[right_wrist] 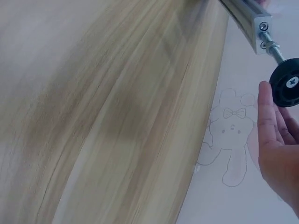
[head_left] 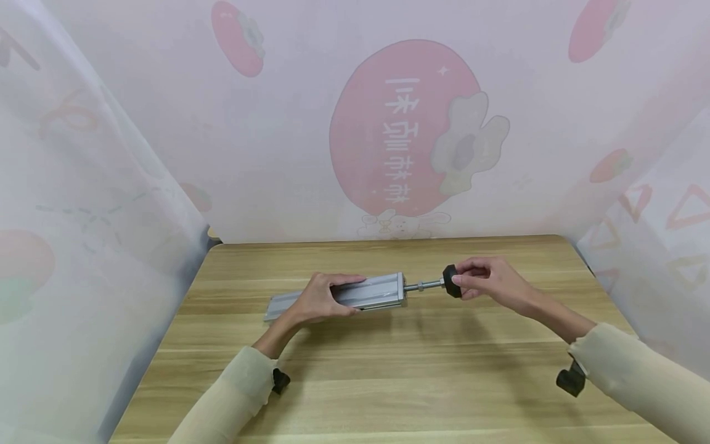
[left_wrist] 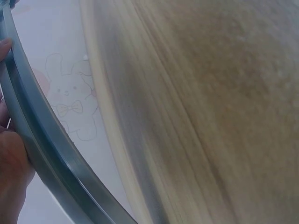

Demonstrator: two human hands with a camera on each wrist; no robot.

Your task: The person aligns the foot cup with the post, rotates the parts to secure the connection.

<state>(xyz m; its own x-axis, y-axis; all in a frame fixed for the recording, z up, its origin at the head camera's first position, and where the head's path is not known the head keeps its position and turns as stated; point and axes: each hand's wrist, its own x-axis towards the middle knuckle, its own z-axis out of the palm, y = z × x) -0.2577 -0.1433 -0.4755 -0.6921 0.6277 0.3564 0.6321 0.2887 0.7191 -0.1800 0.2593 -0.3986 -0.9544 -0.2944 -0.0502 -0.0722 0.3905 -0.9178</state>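
Note:
A long silver aluminium profile [head_left: 379, 291] lies slantwise over the table, held above its surface. My left hand [head_left: 317, 301] grips it near the middle, thumb on the near side and fingers on the far side. From the right end sticks a threaded rod [head_left: 424, 286] with a nut, ending in a black round leveling foot [head_left: 450, 281]. The thumb and fingers of my right hand [head_left: 493, 282] pinch that foot. In the right wrist view, a cross-head screw shows in the middle of the foot [right_wrist: 280, 91], and fingers touch its rim. The profile [left_wrist: 56, 144] fills the left side of the left wrist view.
A wood-grain table [head_left: 388, 382] spreads beneath both hands. Pale printed curtains [head_left: 277, 154] hang behind it and along both sides. Black wrist cameras [head_left: 571, 379] stick out below the light sleeves.

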